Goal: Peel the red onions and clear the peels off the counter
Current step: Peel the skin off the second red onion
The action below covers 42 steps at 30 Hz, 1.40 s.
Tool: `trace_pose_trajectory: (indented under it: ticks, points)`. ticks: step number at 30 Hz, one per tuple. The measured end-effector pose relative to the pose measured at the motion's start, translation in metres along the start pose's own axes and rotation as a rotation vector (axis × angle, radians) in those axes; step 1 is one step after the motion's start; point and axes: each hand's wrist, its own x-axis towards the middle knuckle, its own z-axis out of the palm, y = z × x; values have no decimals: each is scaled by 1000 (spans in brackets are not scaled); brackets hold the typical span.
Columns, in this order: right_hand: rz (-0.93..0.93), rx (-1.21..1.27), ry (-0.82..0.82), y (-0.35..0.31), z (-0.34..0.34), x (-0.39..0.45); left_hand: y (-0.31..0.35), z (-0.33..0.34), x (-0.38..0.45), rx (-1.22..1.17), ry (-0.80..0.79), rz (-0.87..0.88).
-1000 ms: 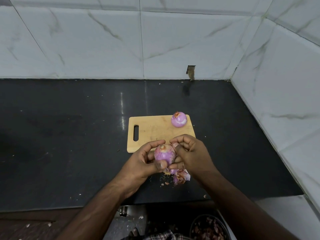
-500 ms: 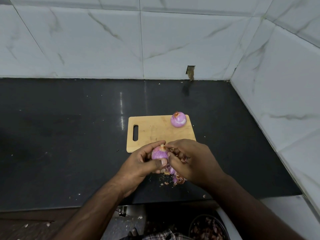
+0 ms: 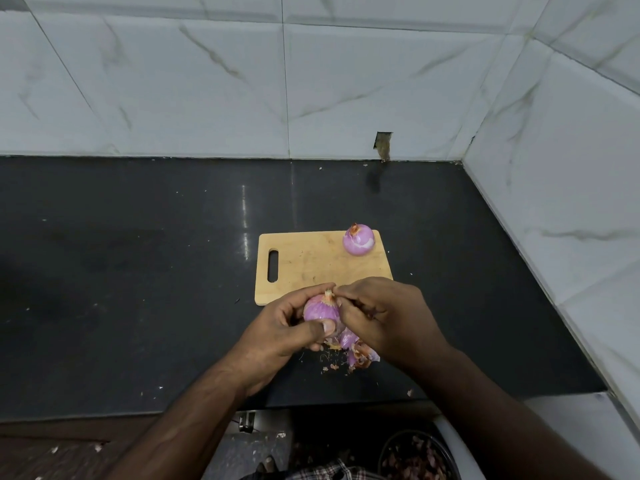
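My left hand [image 3: 282, 332] grips a red onion [image 3: 320, 309] just in front of the wooden cutting board [image 3: 308, 263], thumb across its near side. My right hand [image 3: 384, 315] pinches the dry tip at the onion's top with curled fingers. A pile of purple and brown peels [image 3: 356, 351] lies on the black counter [image 3: 138, 271] under my right hand, partly hidden by it. A second, peeled onion [image 3: 358, 239] sits on the board's far right corner.
White marble-tiled walls close the counter at the back and right. Small peel crumbs [image 3: 334, 368] dot the counter near its front edge. Below the edge, a dark bin [image 3: 415, 457] holds peel scraps.
My right hand has shifted from the onion's side up to its top tip, and the onion has turned slightly in my left hand. The peeled onion on the board stays put.
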Motion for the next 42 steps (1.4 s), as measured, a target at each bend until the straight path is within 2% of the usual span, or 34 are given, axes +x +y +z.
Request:
trace_pose_trajectory:
  ticks: [6,10,17,22,26,33,38,42]
  points:
    - [143,178,58,1,-1,-2,1,1,1,4,24,-6]
    - [64,69,-30,-2,0,-2,2,1,1,38,48,-4]
    - [85,54,5,2,4,-1,1,1,-1,27,49,-3]
    - [209,236,44,-1,2,-1,4,2,0,17,39,-5]
    - [104,114,24,-5,3,-2,2,2,0,4,44,-3]
    - [133,46,39,2,6,-4,4,5,-2,3,35,-1]
    - [295,259,48,0,1,-2,6,7,-2,-5,41,7]
    - [179,137,-5,-7,2,-4,6,5,-2,-16,47,12]
